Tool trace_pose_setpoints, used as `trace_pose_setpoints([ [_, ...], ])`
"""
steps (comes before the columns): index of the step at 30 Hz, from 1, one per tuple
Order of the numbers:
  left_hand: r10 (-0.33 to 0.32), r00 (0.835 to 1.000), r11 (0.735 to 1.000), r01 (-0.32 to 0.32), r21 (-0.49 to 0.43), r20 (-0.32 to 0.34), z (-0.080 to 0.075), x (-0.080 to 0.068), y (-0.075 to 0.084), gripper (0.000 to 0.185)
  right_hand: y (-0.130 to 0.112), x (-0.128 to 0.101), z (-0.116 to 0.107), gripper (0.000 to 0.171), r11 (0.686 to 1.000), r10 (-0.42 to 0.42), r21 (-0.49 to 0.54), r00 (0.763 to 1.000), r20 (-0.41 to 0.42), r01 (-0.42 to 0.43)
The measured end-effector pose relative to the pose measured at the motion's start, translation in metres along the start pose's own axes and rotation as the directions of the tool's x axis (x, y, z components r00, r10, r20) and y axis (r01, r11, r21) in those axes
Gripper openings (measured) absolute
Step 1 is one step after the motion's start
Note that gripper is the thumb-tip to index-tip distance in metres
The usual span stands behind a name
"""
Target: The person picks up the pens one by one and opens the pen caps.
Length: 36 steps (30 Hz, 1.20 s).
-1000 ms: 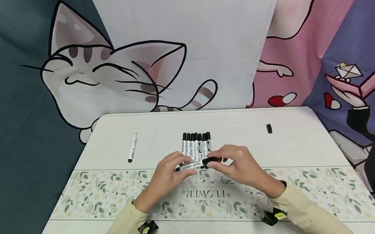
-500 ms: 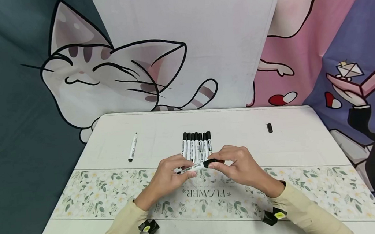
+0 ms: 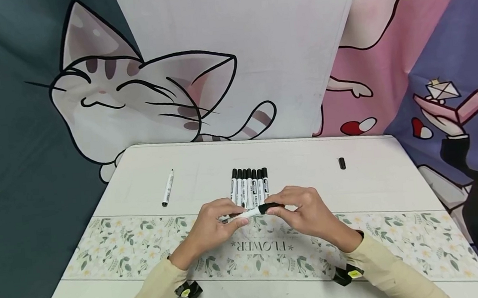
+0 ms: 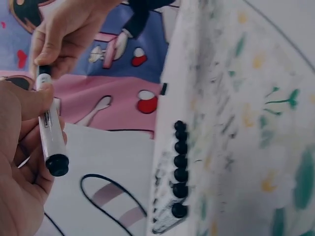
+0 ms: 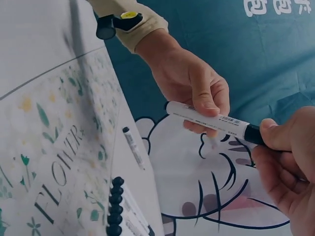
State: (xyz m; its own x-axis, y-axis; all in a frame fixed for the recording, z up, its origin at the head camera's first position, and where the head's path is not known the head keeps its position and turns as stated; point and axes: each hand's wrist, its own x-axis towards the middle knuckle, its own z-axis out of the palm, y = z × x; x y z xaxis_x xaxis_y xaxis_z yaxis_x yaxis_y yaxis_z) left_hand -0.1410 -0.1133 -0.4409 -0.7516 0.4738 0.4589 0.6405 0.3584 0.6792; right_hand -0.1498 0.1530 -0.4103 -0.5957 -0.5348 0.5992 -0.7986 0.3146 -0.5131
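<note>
Between both hands a white marker with a black cap [image 3: 252,212] is held nearly level above the table. The left hand [image 3: 214,223] pinches its white barrel between thumb and fingers. At the other end the right hand [image 3: 300,209] pinches the black cap [image 5: 253,133], which sits against the barrel. In the left wrist view the marker's black end plug [image 4: 57,165] points toward the camera. Just beyond the hands, a row of several capped markers [image 3: 249,185] lies side by side, their lower ends partly hidden by the fingers.
An uncapped marker [image 3: 168,188] lies alone on the left of the table, tip pointing away. A loose black cap [image 3: 341,163] is on the right. A floral band [image 3: 145,245] crosses the white table [image 3: 307,157], and cartoon-printed cloth [image 3: 254,26] hangs behind.
The held marker has rolled about its length, so its printed lettering no longer faces the head camera. Both hands stay in nearly the same place.
</note>
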Motion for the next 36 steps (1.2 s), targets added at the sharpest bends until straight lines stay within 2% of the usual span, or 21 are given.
trace_pose_setpoints([
  [2, -0.008, 1.0, 1.0, 0.008, 0.012, -0.003, -0.002, 0.0, 0.002, 0.02, -0.001, 0.001, -0.001, 0.018, 1.0, 0.017, -0.002, 1.0, -0.001, -0.017],
  [9, -0.094, 0.995, 0.996, 0.094, 0.007, 0.045, -0.002, -0.002, 0.0, 0.021, 0.002, 0.002, -0.001, 0.019, 0.997, 0.08, 0.014, 0.997, 0.024, -0.08],
  [14, -0.111, 0.993, 0.993, 0.109, 0.053, 0.041, -0.005, -0.005, -0.004, 0.022, 0.004, 0.003, -0.004, 0.022, 0.993, 0.116, 0.001, 0.993, 0.027, -0.116],
  [18, -0.135, 0.99, 0.988, 0.131, 0.08, 0.046, -0.013, -0.006, -0.005, 0.021, 0.004, 0.004, -0.008, 0.023, 0.994, 0.105, -0.012, 0.995, -0.004, -0.105],
  [22, -0.215, 0.975, 0.972, 0.21, 0.101, 0.045, -0.023, -0.008, -0.008, 0.022, 0.006, 0.004, -0.012, 0.027, 0.995, 0.097, -0.01, 0.994, -0.058, -0.097],
  [28, -0.317, 0.948, 0.942, 0.316, 0.11, -0.006, -0.035, -0.009, -0.013, 0.023, 0.01, 0.002, -0.021, 0.031, 0.988, 0.154, -0.008, 0.984, -0.091, -0.155],
  [33, -0.333, 0.939, 0.93, 0.342, 0.134, -0.086, -0.046, -0.01, -0.024, 0.019, 0.012, 0.0, -0.028, 0.028, 0.975, 0.217, -0.032, 0.971, -0.1, -0.222],
  [36, -0.362, 0.922, 0.918, 0.378, 0.124, -0.136, -0.056, -0.012, -0.031, 0.02, 0.013, -0.001, -0.03, 0.025, 0.965, 0.251, -0.045, 0.961, -0.113, -0.258],
])
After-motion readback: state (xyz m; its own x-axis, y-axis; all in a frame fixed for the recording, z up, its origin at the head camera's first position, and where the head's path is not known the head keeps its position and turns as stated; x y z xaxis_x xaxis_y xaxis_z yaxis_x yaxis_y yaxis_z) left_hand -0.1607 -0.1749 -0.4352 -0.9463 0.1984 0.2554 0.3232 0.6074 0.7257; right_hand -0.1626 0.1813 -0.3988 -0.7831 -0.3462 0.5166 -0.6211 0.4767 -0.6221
